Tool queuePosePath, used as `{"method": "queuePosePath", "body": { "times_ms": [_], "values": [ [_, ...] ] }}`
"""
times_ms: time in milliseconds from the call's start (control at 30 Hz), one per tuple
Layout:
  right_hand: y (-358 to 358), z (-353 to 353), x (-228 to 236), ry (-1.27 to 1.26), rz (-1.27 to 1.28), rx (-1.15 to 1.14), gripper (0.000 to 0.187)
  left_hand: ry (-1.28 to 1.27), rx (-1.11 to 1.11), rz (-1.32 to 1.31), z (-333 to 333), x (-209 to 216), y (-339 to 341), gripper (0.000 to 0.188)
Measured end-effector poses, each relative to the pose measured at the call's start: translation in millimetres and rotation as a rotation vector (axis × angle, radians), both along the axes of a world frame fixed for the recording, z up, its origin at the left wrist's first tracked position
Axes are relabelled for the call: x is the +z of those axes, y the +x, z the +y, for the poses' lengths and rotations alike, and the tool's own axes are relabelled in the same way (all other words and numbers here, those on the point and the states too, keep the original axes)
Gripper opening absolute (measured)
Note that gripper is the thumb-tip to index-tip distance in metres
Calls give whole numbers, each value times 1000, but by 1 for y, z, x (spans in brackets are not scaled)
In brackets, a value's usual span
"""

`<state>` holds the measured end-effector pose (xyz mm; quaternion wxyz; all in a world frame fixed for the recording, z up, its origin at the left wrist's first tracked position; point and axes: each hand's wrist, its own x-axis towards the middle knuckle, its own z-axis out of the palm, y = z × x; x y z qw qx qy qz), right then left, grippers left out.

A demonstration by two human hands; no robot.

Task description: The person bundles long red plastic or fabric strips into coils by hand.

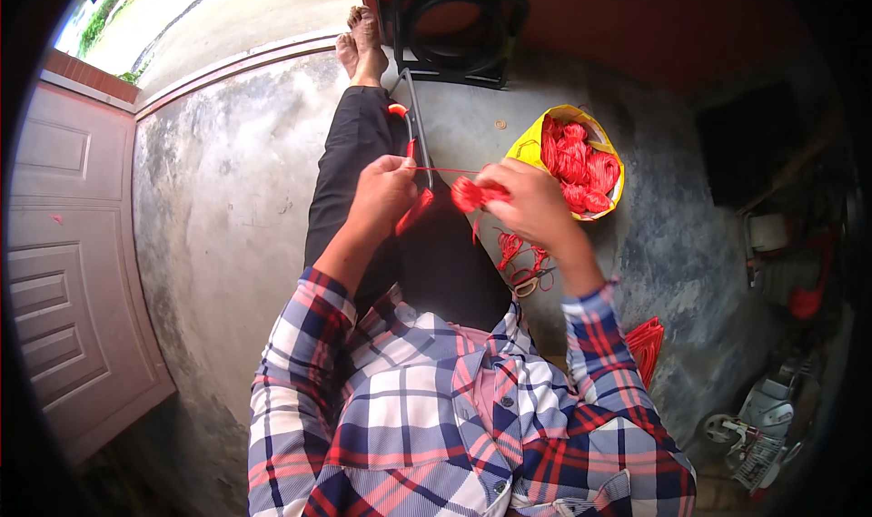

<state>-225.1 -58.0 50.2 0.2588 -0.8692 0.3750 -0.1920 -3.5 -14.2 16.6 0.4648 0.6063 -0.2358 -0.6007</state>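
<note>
My left hand (386,190) is closed in a pinch on a thin red cord (445,169). That cord runs taut across to my right hand (531,197), which is closed round a small bundle of red cord (479,196), with a loose end hanging below. Beside my left hand a grey bent metal rod frame (417,108) stands over my outstretched leg. Red cord (415,212) is wound on the frame's lower end, and a red-orange piece (398,110) sits higher up. My fingertips are partly hidden.
Right of my hands a yellow bag (524,145) holds several red cord bundles (574,158). Scissors (526,285) and small red bundles (510,248) lie on the floor. More red cord (646,346) is by my right elbow. A black chair-like frame (454,27) stands ahead, a door (77,245) at left.
</note>
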Motion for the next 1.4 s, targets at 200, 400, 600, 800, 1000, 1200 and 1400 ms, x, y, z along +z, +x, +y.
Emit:
{"method": "queuePosePath", "body": {
  "times_ms": [200, 400, 600, 800, 1000, 1200, 1400],
  "values": [
    [56, 4, -68, 501, -366, -205, 24, -3, -263, -485, -19, -50, 13, 33],
    [56, 8, -47, 8, -474, -63, 38, -74, -25, 86, -12, 25, 1, 23],
    [33, -2, -35, 741, -1136, -304, 29, -63, -91, 221, -10, 27, -2, 23],
    [-40, -9, 14, 1082, -1766, -359, 37, 22, 28, 184, 1, -23, -8, 31],
    [-110, 108, -44, 1240, -1115, -444, 28, 123, -18, 333, -3, -26, -8, 50],
    [-167, 104, -47, 905, -1563, -740, 26, 87, -6, 362, 9, -22, -19, 56],
    [-68, 77, -57, 1314, -1585, -381, 39, -582, -135, -838, 56, 4, -41, 40]
  ]
}}
